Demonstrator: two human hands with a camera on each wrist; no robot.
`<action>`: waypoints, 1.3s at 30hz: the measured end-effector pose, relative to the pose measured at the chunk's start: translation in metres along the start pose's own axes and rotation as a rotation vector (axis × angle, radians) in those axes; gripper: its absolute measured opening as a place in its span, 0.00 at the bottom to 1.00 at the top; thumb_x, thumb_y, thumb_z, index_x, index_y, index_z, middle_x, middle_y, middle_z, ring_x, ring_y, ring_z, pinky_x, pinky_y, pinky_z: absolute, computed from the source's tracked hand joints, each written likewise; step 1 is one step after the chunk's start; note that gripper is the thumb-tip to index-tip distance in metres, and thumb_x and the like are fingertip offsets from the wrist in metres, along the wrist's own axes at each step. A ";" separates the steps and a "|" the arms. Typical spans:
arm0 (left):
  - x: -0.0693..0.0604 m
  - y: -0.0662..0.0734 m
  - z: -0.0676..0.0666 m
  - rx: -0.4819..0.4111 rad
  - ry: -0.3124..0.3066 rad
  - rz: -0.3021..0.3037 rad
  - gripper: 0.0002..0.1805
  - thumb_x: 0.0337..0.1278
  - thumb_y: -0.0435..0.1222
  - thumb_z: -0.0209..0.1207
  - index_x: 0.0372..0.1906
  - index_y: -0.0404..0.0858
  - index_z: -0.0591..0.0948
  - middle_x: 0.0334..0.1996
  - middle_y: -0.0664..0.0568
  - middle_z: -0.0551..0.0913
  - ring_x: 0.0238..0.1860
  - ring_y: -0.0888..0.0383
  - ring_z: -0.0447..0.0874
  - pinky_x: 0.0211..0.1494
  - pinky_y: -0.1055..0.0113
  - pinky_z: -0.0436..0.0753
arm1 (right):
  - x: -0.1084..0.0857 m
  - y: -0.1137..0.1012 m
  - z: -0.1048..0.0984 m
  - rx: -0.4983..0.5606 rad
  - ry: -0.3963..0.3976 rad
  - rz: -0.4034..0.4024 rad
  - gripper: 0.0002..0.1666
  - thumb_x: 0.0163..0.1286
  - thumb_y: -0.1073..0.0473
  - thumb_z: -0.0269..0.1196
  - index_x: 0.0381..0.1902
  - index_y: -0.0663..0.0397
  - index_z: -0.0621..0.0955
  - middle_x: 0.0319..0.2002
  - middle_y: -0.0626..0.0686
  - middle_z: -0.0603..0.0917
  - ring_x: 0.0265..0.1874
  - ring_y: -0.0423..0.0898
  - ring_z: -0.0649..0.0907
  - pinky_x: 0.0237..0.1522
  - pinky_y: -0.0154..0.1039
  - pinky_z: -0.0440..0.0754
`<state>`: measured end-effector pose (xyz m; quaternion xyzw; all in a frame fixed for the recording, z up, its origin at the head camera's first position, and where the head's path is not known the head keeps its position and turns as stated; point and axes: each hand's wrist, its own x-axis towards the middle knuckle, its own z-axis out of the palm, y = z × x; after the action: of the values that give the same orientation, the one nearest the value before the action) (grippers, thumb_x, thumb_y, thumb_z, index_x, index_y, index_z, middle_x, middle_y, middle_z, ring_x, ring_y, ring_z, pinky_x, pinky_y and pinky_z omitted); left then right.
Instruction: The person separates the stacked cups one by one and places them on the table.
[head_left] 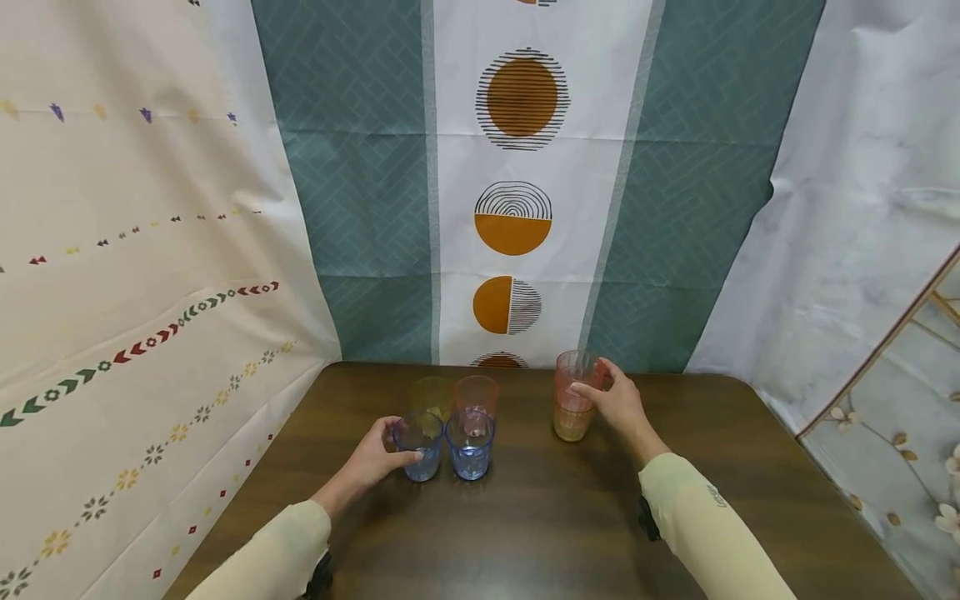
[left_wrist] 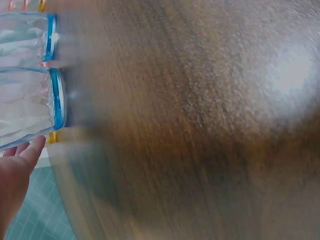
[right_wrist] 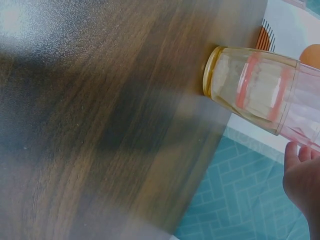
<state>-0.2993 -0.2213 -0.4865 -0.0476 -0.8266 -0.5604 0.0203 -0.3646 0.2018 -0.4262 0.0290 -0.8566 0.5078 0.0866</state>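
Note:
My left hand (head_left: 369, 458) holds the left blue plastic cup (head_left: 424, 465), thumb in front and fingers at its far side. Beside it stands a second blue cup (head_left: 471, 460). Right behind these two are a yellow cup (head_left: 432, 393) and a pink cup (head_left: 477, 390), partly hidden. To the right, my right hand (head_left: 621, 408) grips the pink upper part of a stack, where pink cups (head_left: 567, 383) are nested in a yellow cup (head_left: 572, 428). Two pink bands show through the yellow cup (right_wrist: 230, 80) in the right wrist view. All the cups appear upright.
The brown wood-grain table (head_left: 525, 533) carries all the cups. A green and white patterned curtain (head_left: 375, 208) hangs just behind its far edge. Pale cloth (head_left: 150, 333) hangs at the left, and a floral panel (head_left: 900, 450) borders the right.

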 end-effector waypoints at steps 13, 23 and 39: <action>-0.004 -0.009 0.001 -0.026 -0.034 0.003 0.44 0.49 0.33 0.73 0.67 0.27 0.61 0.62 0.34 0.71 0.65 0.35 0.67 0.66 0.41 0.67 | -0.007 0.004 0.002 0.030 0.007 0.013 0.55 0.64 0.47 0.71 0.76 0.64 0.56 0.72 0.66 0.65 0.69 0.61 0.67 0.68 0.55 0.66; -0.002 0.013 -0.019 0.050 -0.097 0.007 0.53 0.57 0.45 0.69 0.76 0.31 0.49 0.71 0.31 0.58 0.73 0.31 0.51 0.70 0.37 0.59 | -0.005 0.001 0.008 0.044 0.014 -0.002 0.55 0.63 0.49 0.72 0.76 0.65 0.57 0.71 0.65 0.66 0.69 0.60 0.67 0.68 0.55 0.66; 0.051 0.084 -0.009 0.080 -0.080 0.069 0.53 0.57 0.56 0.66 0.78 0.40 0.50 0.73 0.39 0.58 0.74 0.40 0.53 0.71 0.40 0.60 | -0.001 0.004 0.001 0.024 0.021 0.006 0.55 0.63 0.48 0.71 0.76 0.63 0.56 0.71 0.66 0.65 0.69 0.61 0.67 0.68 0.56 0.65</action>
<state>-0.3411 -0.1955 -0.4008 -0.0974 -0.8464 -0.5234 0.0084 -0.3646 0.2031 -0.4299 0.0222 -0.8497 0.5184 0.0936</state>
